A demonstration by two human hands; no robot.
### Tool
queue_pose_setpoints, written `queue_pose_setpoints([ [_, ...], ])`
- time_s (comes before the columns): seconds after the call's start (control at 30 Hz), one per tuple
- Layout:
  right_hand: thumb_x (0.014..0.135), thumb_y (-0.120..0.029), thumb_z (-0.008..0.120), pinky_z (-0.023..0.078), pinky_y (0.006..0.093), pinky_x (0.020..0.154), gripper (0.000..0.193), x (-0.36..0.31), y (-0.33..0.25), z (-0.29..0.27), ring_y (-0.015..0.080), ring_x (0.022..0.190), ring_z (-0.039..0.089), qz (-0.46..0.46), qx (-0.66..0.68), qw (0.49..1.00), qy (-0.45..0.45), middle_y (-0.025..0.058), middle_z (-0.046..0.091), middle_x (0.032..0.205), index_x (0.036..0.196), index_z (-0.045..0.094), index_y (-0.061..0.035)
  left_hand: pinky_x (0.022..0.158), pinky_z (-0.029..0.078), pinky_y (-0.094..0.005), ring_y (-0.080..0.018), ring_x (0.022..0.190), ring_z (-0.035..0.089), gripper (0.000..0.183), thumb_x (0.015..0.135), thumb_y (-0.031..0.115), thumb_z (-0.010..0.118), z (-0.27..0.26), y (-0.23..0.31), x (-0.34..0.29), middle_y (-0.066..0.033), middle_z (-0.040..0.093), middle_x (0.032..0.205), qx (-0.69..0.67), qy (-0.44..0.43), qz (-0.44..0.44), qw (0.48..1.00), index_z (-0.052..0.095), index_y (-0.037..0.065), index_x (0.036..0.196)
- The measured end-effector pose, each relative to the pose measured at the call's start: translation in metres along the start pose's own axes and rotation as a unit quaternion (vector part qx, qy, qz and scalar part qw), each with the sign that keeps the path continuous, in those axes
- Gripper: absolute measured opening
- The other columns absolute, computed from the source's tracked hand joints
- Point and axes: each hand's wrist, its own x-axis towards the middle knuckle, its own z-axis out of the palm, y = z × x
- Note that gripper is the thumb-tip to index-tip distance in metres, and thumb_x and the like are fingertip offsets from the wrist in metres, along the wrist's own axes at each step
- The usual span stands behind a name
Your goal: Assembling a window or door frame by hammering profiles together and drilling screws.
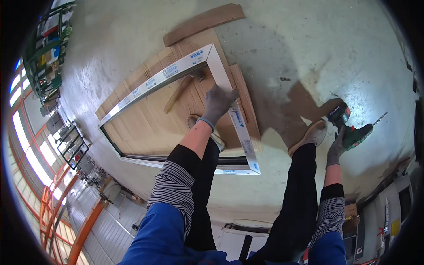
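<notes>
A white rectangular window frame [219,68], with printed protective film along its faces, lies before me on flattened cardboard. My left hand [217,106], in a grey glove, closes over the frame's near right member. At the right, my gloved right hand [336,149] grips a green cordless drill [357,135]. Its long bit points to the right, away from the frame, and its battery faces up the picture. Inside the frame's opening rests a hammer [177,95] with a wooden handle; its dark head lies close to the frame's upper corner.
Brown cardboard [145,112] spreads under the frame, with a loose strip [203,23] beyond it. My left shoe [217,141] stands within the frame, my right shoe [311,136] on the concrete floor. A green rack [46,48] and metal carts [73,145] line the left.
</notes>
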Motion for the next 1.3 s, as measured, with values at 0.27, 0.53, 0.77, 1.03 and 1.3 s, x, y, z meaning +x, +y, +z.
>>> queue_pose_setpoints([
  [0.27, 0.098, -0.019, 0.065, 0.052, 0.0275, 0.073, 0.021, -0.107, -0.120, 0.044, 0.0112, 0.080, 0.064, 0.014, -0.097, 0.967, -0.236, 0.0035, 0.070, 0.091, 0.104, 0.069, -0.0002, 0.083, 0.057, -0.0445, -0.0378, 0.090, 0.072, 0.061, 0.076, 0.043, 0.072, -0.008, -0.013, -0.020, -0.0251, 0.072, 0.091, -0.087, 0.021, 0.003, 0.996, 0.062, -0.010, 0.104],
  [0.53, 0.091, -0.013, 0.060, 0.057, 0.0407, 0.082, 0.026, -0.352, -0.262, 0.383, 0.0351, 0.093, 0.070, -0.393, -0.298, 0.530, -0.689, 0.0148, 0.071, 0.101, 0.116, 0.066, -0.0063, 0.083, 0.057, -0.0407, -0.0327, 0.095, 0.072, 0.054, 0.078, 0.040, 0.078, 0.025, -0.026, -0.027, -0.0188, 0.072, 0.103, -0.184, 0.105, -0.159, 0.964, 0.063, -0.001, 0.108],
  [0.77, 0.093, -0.014, 0.055, 0.059, 0.0414, 0.078, 0.033, -0.377, -0.163, 0.533, 0.0328, 0.108, 0.069, -0.628, -0.518, 0.423, -0.399, 0.0165, 0.065, 0.128, 0.125, 0.059, -0.0044, 0.076, 0.053, -0.0437, -0.0350, 0.090, 0.068, 0.045, 0.077, 0.028, 0.080, 0.015, -0.029, -0.020, -0.0223, 0.066, 0.097, -0.272, 0.085, -0.046, 0.958, 0.059, -0.001, 0.103],
  [1.03, 0.085, -0.019, 0.065, 0.058, 0.0393, 0.071, 0.025, -0.411, -0.183, 0.473, 0.0288, 0.091, 0.072, -0.543, -0.431, 0.382, -0.611, 0.0137, 0.066, 0.104, 0.107, 0.062, -0.0073, 0.069, 0.051, -0.0522, -0.0421, 0.077, 0.064, 0.048, 0.073, 0.032, 0.084, 0.034, -0.045, -0.010, -0.0204, 0.062, 0.095, -0.245, 0.097, -0.004, 0.965, 0.053, 0.004, 0.097],
  [1.3, 0.080, -0.016, 0.071, 0.058, 0.0436, 0.074, 0.035, -0.425, -0.268, 0.369, 0.0335, 0.088, 0.069, -0.434, -0.289, 0.543, -0.659, 0.0091, 0.062, 0.115, 0.112, 0.058, -0.0133, 0.084, 0.052, -0.0516, -0.0439, 0.102, 0.064, 0.057, 0.081, 0.039, 0.075, 0.020, -0.072, -0.031, -0.0261, 0.062, 0.109, -0.241, 0.063, 0.078, 0.965, 0.055, 0.005, 0.123],
])
